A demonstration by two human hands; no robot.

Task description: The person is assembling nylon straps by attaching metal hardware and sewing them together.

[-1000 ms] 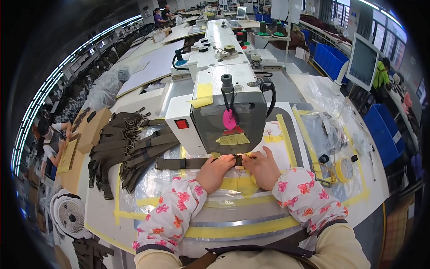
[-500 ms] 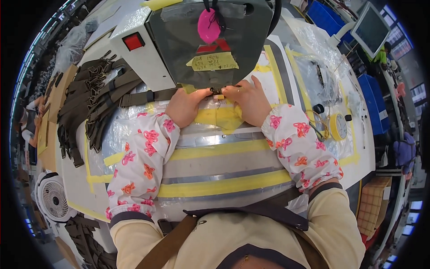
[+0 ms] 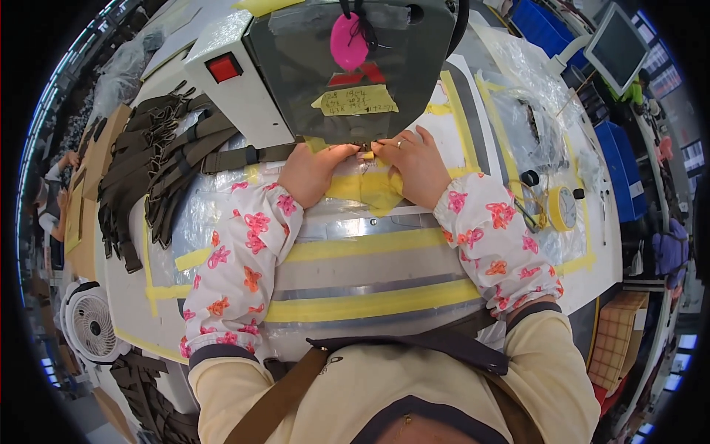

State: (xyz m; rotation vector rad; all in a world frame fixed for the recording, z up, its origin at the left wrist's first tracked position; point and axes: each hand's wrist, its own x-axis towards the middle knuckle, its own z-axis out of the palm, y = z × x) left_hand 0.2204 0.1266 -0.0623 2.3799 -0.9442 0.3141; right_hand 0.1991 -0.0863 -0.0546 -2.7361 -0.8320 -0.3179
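Observation:
A dark olive webbing strap (image 3: 225, 160) with a buckle and a small dark loop runs from the left to beneath the dark grey head of an industrial sewing machine (image 3: 296, 96). My left hand (image 3: 310, 174) is closed on that strap, its thumb stretched toward the needle area. From the other side, my right hand (image 3: 420, 169) pinches at the strap's end under the machine head, with a finger raised. The fingertips of both hands nearly meet there. A small yellow block (image 3: 365, 156) lies just in front of them. The machine head hides the stitching spot.
A pile of olive straps with metal hooks (image 3: 140, 155) lies at the left. On the right are a yellow tape measure (image 3: 562, 208), plastic sheeting (image 3: 547, 111) and a monitor (image 3: 617, 48). A white fan (image 3: 92, 322) stands lower left. Another person (image 3: 55, 192) is at far left.
Both hands stay at the machine with almost the same grip. The whole view has shifted slightly; the strap shows no clear movement.

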